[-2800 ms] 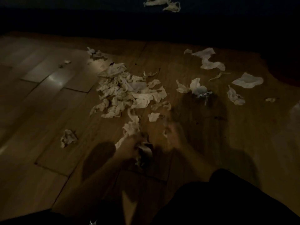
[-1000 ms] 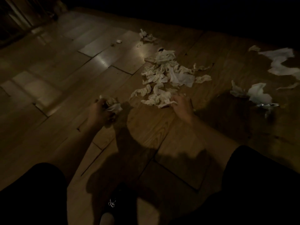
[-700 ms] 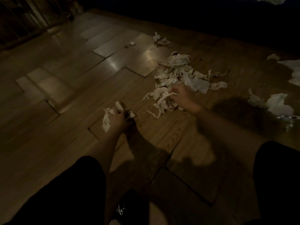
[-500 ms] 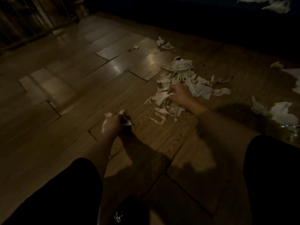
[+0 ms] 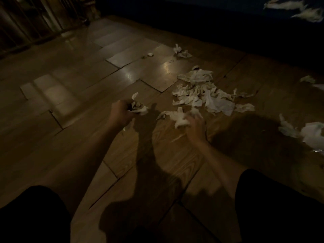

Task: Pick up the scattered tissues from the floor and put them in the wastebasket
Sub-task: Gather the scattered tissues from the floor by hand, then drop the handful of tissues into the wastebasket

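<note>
Gathering step in hand. Left hand [image 5: 121, 112] clenched on a crumpled wad [image 5: 138, 106], raised just off the wooden floor [image 5: 73, 95]. Right hand [image 5: 195, 125] closed, seemingly, on a loose clump [image 5: 178, 118] at the near edge of the main pile [image 5: 205, 92]; blurred there. More tissues [image 5: 308, 132] lying well apart at right. No wastebasket in view. Next: locate it, carry both handfuls over, then return for the rest.
</note>
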`<state>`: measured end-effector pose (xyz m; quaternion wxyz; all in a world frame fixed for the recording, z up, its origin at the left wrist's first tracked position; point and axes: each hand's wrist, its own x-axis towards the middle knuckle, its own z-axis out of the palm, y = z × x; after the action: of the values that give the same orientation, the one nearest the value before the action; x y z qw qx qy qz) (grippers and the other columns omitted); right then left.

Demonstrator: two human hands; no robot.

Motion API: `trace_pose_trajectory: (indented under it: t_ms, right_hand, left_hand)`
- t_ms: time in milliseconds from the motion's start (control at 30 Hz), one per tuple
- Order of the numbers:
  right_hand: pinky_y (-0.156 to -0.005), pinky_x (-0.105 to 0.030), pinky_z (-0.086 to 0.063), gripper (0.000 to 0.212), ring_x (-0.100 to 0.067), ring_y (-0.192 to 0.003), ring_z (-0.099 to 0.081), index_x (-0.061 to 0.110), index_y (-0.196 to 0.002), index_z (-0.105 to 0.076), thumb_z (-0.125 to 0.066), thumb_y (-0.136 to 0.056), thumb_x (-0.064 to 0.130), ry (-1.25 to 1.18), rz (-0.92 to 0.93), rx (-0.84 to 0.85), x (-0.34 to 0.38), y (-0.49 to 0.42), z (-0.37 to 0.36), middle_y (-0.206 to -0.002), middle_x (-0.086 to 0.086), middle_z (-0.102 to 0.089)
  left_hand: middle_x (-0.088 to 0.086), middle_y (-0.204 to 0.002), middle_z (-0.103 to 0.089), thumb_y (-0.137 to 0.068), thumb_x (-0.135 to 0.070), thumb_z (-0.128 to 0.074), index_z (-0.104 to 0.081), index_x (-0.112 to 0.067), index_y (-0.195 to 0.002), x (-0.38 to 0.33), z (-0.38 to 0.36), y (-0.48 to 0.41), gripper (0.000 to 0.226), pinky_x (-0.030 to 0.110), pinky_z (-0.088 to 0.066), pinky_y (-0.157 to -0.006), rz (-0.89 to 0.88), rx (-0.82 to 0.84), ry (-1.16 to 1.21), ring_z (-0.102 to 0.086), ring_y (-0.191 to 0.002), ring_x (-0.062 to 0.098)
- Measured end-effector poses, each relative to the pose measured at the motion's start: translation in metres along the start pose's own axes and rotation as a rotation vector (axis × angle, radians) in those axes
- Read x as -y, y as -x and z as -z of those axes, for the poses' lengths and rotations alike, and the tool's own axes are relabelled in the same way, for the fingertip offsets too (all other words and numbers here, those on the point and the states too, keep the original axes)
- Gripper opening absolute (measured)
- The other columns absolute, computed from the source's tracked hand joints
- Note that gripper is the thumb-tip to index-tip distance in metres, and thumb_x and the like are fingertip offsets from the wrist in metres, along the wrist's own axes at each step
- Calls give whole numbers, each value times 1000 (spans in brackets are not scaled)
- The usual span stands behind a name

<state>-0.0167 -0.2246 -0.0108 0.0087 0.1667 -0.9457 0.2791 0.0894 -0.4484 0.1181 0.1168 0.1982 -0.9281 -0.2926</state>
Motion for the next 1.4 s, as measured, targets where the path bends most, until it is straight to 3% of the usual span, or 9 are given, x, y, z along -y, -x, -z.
trace_pose_trajectory:
  t_ms: [133,333,533,600,767,900,1033,1133,1400]
  right_hand:
    - [-103,-48,-41,43,-35,-126,-39,19,-127,-52,-56,-86,9,-129,-24,-91,35,-46,16,-136,-12,-46]
    - [-113,-57,-21,44,-42,-138,-18,25,-137,-40,-50,-94,25,333,153,469,60,-55,-8,-148,-14,-29]
    - [-85,-45,-51,39,-28,-88,-63,23,-105,-65,-75,-68,35,468,329,256,26,2,-15,-99,-7,-69]
    - [-88,-52,-50,37,-35,-91,-64,16,-108,-66,-63,-75,33,329,360,232,18,19,1,-106,-13,-68]
    - [-114,-55,-22,54,-30,-137,-35,14,-131,-50,-34,-87,39,146,192,189,-22,31,58,-148,-12,-41]
    - [-100,-23,-35,34,-35,-118,-56,6,-112,-66,-60,-78,11,30,56,87,-88,22,122,-129,-21,-59]
    - [-90,-43,-45,30,-39,-99,-63,3,-104,-70,-57,-76,5,55,-113,-20,-122,25,212,-109,-25,-68]
    - [-78,-38,-51,27,-38,-88,-67,2,-94,-72,-53,-75,4,78,-213,-120,-141,43,286,-98,-24,-71]
    - [-98,-34,-43,33,-30,-115,-58,10,-115,-64,-57,-84,2,235,-600,-250,-139,118,479,-125,-16,-62]
  left_hand:
    - [17,-100,-70,-74,-11,-71,-67,-6,-105,12,2,0,31,28,-37,-72,48,-11,-2,-58,-89,17]
    - [19,-101,-70,-76,-11,-70,-66,-7,-106,2,0,-11,30,28,-38,-70,41,20,-13,-59,-85,19]
    - [16,-98,-69,-75,-10,-70,-66,-7,-104,-10,-2,-14,29,36,-49,-72,12,39,-10,-63,-89,25]
    - [16,-96,-71,-74,-10,-71,-67,-7,-100,-21,-11,-14,27,40,-53,-75,-36,56,15,-65,-85,24]
    - [4,-83,-66,-73,-15,-73,-69,-8,-98,-74,-57,-31,26,30,-45,-66,-215,114,53,-61,-79,18]
    - [10,-86,-72,-76,-7,-68,-71,-5,-93,-152,-125,-43,18,23,-36,-66,-417,231,94,-61,-79,17]
    - [24,-96,-71,-74,-9,-70,-69,-2,-96,-241,-179,-49,24,25,-37,-69,-467,406,128,-65,-92,34]
    - [32,-108,-62,-64,-16,-72,-63,8,-102,-309,-206,-49,46,38,-45,-81,-455,555,247,-59,-104,40]
    - [17,-116,-64,-76,-7,-65,-63,-10,-111,-512,-175,-14,35,34,-48,-93,-905,722,238,-59,-109,32]
